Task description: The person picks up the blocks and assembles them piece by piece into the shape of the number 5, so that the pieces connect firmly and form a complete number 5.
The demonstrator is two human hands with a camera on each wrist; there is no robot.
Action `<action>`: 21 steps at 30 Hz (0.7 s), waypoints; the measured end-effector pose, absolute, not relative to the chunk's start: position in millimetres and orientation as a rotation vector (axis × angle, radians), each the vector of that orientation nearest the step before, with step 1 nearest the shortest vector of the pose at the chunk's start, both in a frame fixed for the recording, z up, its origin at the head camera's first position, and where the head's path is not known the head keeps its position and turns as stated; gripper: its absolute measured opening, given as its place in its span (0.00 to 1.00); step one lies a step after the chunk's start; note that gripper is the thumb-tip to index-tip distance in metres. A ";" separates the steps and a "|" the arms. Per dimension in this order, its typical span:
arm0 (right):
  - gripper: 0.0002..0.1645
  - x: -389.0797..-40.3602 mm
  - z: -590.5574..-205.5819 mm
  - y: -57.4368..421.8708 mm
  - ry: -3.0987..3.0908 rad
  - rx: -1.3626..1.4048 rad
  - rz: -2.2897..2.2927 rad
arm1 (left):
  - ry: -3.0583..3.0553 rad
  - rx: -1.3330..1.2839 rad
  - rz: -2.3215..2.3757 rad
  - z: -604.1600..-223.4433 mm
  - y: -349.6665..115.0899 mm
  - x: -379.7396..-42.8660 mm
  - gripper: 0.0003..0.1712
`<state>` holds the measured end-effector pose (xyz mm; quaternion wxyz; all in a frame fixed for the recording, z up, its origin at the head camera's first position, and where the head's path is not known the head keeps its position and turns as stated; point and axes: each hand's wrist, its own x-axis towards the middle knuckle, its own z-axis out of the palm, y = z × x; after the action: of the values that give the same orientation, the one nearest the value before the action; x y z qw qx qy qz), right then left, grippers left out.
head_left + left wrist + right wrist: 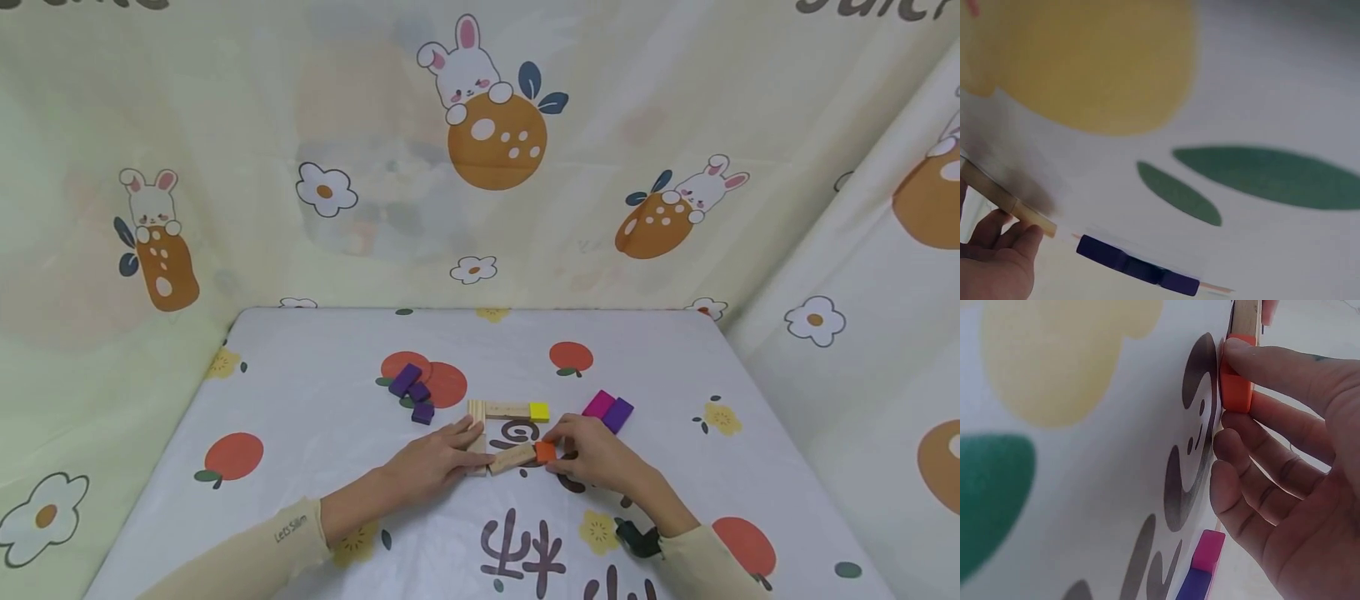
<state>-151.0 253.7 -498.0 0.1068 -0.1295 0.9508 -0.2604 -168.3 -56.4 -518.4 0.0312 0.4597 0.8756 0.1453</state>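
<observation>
Several plain wooden blocks and two coloured ones form an outline open on the right. Its left side is an upright row of wooden blocks [476,409]; my left hand [435,455] reaches over it, fingers and thumb resting on the wood. Along the top, a wooden block [508,411] meets a yellow block [539,412]. A slanted wooden block [513,458] lies at the bottom, its left end by my left thumb. At its right end my right hand [1291,444] pinches an orange block [1236,392] between thumb and index finger, the other fingers loosely bent.
Behind the left hand lie several dark purple blocks [406,380]. A magenta block [598,405] and a purple block [618,414] sit together beyond the right hand. The white tablecloth [315,375] carries printed fruit and lettering; a patterned curtain [375,275] hangs behind the table.
</observation>
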 end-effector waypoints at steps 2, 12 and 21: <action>0.20 -150.5 -498.0 253.5 2.798 -0.374 -0.768 | 2.699 1.421 0.450 -518.7 -56.2 -168.2 0.23; 0.29 -153.0 -487.9 273.6 2.893 -0.339 -0.746 | 2.701 1.433 0.455 -518.3 -55.9 -166.3 0.23; 0.33 -161.1 -483.6 315.1 3.102 -0.065 -0.683 | 2.699 1.445 0.493 -518.7 -56.1 -167.2 0.22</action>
<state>-161.1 315.1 -483.6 -0.0176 -0.0205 0.9762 -0.2151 -167.2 -56.1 -518.7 0.0205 0.4658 0.8702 0.1591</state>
